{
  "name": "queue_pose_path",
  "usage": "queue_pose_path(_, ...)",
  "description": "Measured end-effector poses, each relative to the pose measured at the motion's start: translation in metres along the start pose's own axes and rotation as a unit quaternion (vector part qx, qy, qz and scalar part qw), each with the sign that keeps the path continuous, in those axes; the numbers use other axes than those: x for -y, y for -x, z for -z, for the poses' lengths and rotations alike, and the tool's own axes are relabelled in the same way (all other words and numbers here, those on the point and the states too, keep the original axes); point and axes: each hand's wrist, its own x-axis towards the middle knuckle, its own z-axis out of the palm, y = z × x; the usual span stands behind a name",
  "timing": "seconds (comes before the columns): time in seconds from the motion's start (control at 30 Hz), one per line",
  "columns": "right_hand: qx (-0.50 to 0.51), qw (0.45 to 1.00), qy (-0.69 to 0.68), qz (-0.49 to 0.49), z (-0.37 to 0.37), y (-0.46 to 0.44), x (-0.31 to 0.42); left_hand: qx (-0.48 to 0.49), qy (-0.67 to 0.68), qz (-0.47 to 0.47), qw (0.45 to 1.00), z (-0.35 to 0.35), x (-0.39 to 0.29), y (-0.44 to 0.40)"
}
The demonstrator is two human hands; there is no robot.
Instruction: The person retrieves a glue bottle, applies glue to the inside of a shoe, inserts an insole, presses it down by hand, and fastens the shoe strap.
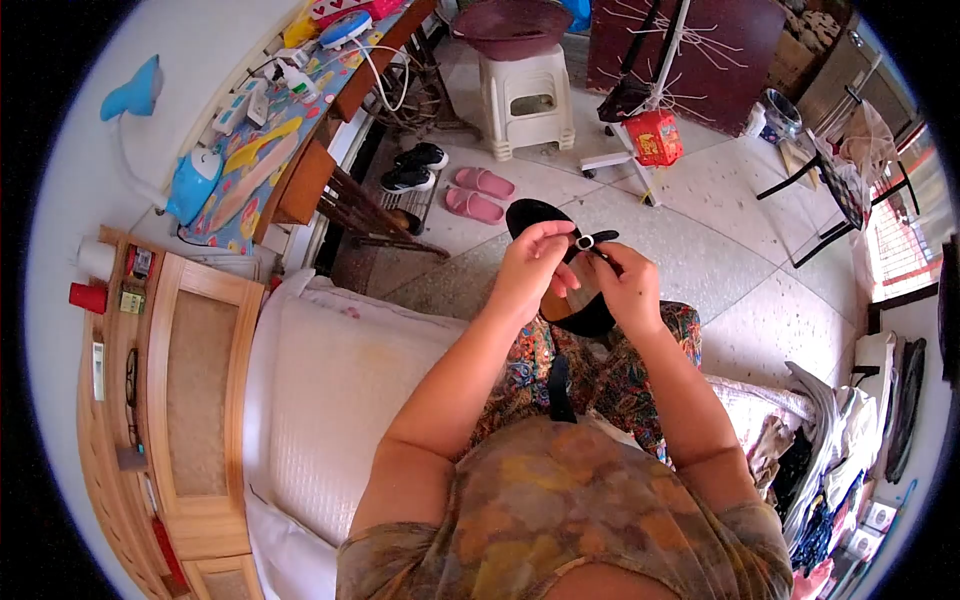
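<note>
A black, curved item like a sun visor or hat (588, 318) is held up above the lap, with a brownish area showing inside it. Its narrow black strap passes through a pale round buckle (585, 242). On the left of the buckle, my left hand (538, 268) is closed, thumb and fingers pinching the strap end. My right hand (630, 290) pinches the strap just right of the buckle, its fingers partly covering it. Patterned trousers (530, 375) lie below the hands.
Pink slippers (475, 206) and black shoes (410, 178) are on the floor ahead. Beyond them, a white stool (522, 75) carries a basin (512, 27). A bed (345, 400) is at left, a cluttered desk (285, 190) further ahead, a chair (845, 190) at right.
</note>
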Motion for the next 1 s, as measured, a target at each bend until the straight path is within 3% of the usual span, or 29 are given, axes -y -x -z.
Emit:
queue_pose_path(0.23,-0.031,0.999,0.020,0.000,-0.003,-0.021,-0.018,-0.044,-0.021,-0.015,0.999,0.028,-0.006,-0.016)
queue_pose_path(0.3,-0.041,0.999,0.031,0.004,-0.009,-0.034,-0.028,-0.162,-0.044,-0.045,0.985,0.047,0.000,-0.022)
queue_pose_path(0.37,-0.036,0.998,-0.004,-0.043,-0.017,-0.049,-0.033,-0.207,-0.069,-0.061,0.974,0.073,0.019,-0.029)
queue_pose_path(0.43,-0.020,0.998,-0.020,-0.063,-0.030,-0.065,-0.037,-0.228,-0.061,0.061,0.970,0.093,0.043,-0.037)
queue_pose_path(0.57,0.012,0.995,-0.036,-0.096,-0.075,-0.098,-0.065,-0.041,0.157,0.243,0.956,0.112,0.067,-0.055)
queue_pose_path(0.7,0.067,0.998,0.008,-0.020,-0.131,-0.125,-0.082,-0.031,0.077,0.249,0.965,0.136,0.080,-0.091)
queue_pose_path(0.77,0.089,0.995,0.010,0.042,-0.161,-0.139,-0.095,-0.120,0.128,0.252,0.952,0.154,0.085,-0.110)
queue_pose_path(0.83,0.115,0.993,0.003,0.032,-0.192,-0.149,-0.106,-0.143,0.080,0.265,0.950,0.174,0.093,-0.129)
queue_pose_path(0.9,0.162,0.984,0.014,0.066,-0.222,-0.155,-0.124,-0.206,0.040,0.211,0.955,0.197,0.110,-0.143)
queue_pose_path(1.0,0.247,0.969,0.016,-0.008,-0.248,-0.157,-0.149,-0.228,0.007,0.211,0.950,0.262,0.154,-0.161)
